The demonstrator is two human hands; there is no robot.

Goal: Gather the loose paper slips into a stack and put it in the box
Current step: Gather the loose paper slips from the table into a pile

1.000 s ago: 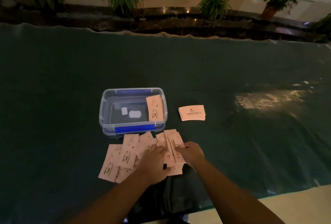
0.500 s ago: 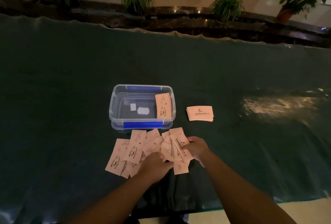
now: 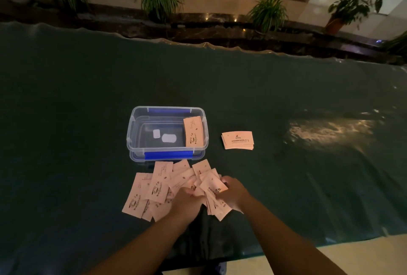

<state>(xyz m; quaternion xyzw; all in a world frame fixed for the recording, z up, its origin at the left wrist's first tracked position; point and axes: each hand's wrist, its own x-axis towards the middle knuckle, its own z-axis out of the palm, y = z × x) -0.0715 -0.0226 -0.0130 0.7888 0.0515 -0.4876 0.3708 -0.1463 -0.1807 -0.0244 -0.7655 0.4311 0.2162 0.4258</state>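
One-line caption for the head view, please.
Both hands gather loose paper slips before the clear box.

1. I am reaching both bare forearms forward from the bottom edge, angling them toward each other.
2. My left hand (image 3: 187, 203) is lying palm down, knuckles up, fingers curled under.
3. My right hand (image 3: 232, 193) is sitting just beside it, fingers bent inward and thumb pinching against them.
4. My two hands are almost touching at the fingertips.
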